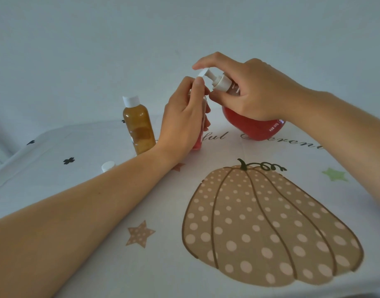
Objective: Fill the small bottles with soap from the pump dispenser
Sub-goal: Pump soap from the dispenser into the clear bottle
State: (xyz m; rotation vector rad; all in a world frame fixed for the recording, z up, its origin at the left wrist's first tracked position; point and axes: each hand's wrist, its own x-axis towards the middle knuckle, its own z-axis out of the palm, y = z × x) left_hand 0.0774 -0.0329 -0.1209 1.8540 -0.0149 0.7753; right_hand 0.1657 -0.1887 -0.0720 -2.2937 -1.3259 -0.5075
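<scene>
— What lies nearest you?
— The tablecloth (163, 265), with its dotted pumpkin print (270, 229) between your forearms. Past your left forearm a white cap (108, 166) lies loose on the cloth, partly hidden by the arm.

— And your left hand?
— Your left hand (184, 119) is curled round the small bottle (198, 144) and holds it upright, its base at the cloth. Red soap shows below your palm. Your fingers cover the rest, so you cannot tell how full it is.

— What stands beside it?
— Just to its left stands an amber bottle (138, 127), capped in white, near your wrist.

— And your right hand?
— Your right hand (255, 93) grips the pump dispenser (253, 125) at its neck, with the index finger laid along the pump head (206, 74). The dispenser holds red soap and leans toward the small bottle. Its spout sits right at your left fingertips, over the bottle's top.
</scene>
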